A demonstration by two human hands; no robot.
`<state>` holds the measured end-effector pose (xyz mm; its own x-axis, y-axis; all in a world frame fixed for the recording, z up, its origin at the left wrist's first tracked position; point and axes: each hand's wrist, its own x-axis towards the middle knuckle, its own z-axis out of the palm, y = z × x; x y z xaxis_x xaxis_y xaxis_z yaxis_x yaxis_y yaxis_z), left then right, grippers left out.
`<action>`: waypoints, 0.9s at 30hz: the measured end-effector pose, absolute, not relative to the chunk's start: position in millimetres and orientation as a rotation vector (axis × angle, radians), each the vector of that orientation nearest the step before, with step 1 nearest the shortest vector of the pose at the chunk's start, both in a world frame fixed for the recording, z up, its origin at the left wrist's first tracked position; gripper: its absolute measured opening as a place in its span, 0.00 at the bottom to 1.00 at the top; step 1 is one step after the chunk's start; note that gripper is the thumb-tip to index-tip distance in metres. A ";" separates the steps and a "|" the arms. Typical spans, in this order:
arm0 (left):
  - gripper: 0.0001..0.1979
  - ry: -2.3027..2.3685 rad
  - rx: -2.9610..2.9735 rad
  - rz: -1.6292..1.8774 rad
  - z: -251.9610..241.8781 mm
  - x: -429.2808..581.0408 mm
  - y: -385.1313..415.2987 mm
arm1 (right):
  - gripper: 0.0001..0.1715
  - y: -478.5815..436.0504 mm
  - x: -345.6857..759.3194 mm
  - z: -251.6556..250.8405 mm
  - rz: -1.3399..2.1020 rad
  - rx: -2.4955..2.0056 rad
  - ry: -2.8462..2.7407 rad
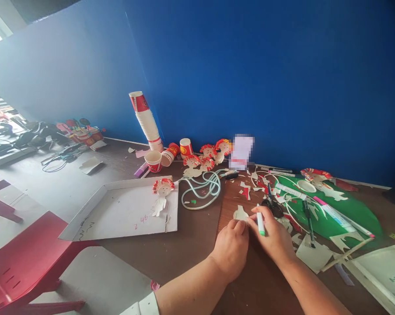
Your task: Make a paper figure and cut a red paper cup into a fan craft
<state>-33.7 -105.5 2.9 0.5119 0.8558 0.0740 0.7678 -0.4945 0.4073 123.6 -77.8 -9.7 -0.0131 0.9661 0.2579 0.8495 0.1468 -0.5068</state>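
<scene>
My left hand (232, 250) is closed on the lower end of a small white paper cutout (240, 212) above the brown table. In my right hand (272, 236) is a white marker pen (260, 222) with a green end, held between thumb and fingers. The fingertips of both hands meet near the cutout's lower edge, and part of the cutout is hidden behind them. Black-handled scissors (272, 205) lie just beyond my right hand. To the left, a finished-looking paper doll (164, 189) with red curled hair rests on a white box lid (118, 232).
A leaning stack of paper cups (147, 124) stands by the blue wall (249, 78). More paper dolls (207, 164) and a coiled pale cable (200, 192) lie in front. Markers (335, 214) and scraps (313, 253) cover a green sheet (364, 214). A red chair (29, 258) is at left.
</scene>
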 end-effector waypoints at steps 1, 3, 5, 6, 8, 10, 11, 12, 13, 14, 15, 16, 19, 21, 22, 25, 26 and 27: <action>0.19 1.356 2.439 0.389 2.5 -33.4 -105.8 | 0.12 -77.8 123.4 -10.1 0.294 -1.729 -1.879; 0.19 1.349 2.449 0.401 1.8 -32.9 -106.2 | 0.13 -78.0 122.5 -10.5 0.317 -1.724 -1.864; 0.19 1.344 2.450 0.417 1.3 -32.5 -106.1 | 0.13 -78.5 121.1 -9.8 0.361 -1.716 -1.846; 0.20 1.344 2.446 0.433 1.1 -32.6 -106.1 | 0.12 -78.7 120.3 -9.1 0.392 -1.710 -1.828; 0.21 1.345 2.440 0.502 0.8 -33.5 -105.8 | 0.13 -78.7 119.0 -7.2 0.459 -1.685 -1.765; 0.21 1.345 2.448 0.628 0.8 -35.5 -105.2 | 0.14 -77.7 118.6 -5.6 0.499 -1.655 -1.653; 0.20 1.349 2.448 0.700 0.8 -36.7 -104.8 | 0.15 -76.8 118.9 -5.3 0.504 -1.648 -1.587; 0.19 1.356 2.441 0.772 0.8 -38.0 -104.2 | 0.16 -75.7 119.6 -5.3 0.506 -1.650 -1.524; 0.18 1.370 2.425 0.836 0.7 -39.2 -103.5 | 0.17 -74.6 120.5 -5.7 0.509 -1.657 -1.467; 0.17 1.384 2.401 0.890 0.5 -40.3 -102.6 | 0.18 -73.5 121.6 -6.5 0.512 -1.664 -1.417; 0.18 1.400 2.371 0.933 0.2 -41.3 -101.7 | 0.18 -72.5 122.7 -7.5 0.518 -1.664 -1.380; 0.18 1.420 2.337 0.964 -0.2 -42.0 -100.9 | 0.19 -71.8 123.8 -8.6 0.528 -1.657 -1.355; 0.21 1.489 2.243 0.992 -2.4 -43.0 -98.6 | 0.19 -70.9 125.8 -11.0 0.529 -1.612 -1.309; 0.21 1.539 2.195 0.984 -4.0 -43.2 -97.4 | 0.19 -71.1 126.0 -10.8 0.505 -1.589 -1.295; 0.20 1.558 2.177 0.981 -4.7 -43.2 -96.8 | 0.19 -71.4 125.9 -10.1 0.485 -1.580 -1.292; 0.19 1.588 2.133 0.994 -6.4 -43.5 -94.6 | 0.18 -72.6 126.0 -6.7 0.420 -1.562 -1.306; 0.18 1.589 2.122 1.003 -6.7 -43.7 -93.6 | 0.18 -72.9 126.4 -5.6 0.407 -1.556 -1.312; 0.18 1.589 2.115 1.010 -7.0 -43.9 -92.5 | 0.18 -73.0 127.0 -4.8 0.401 -1.550 -1.316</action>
<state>-43.9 -92.5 -7.0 0.1368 0.9271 0.3488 0.7093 -0.3375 0.6189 127.0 -73.0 -4.8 0.3477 0.8728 0.3425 0.5332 0.1164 -0.8379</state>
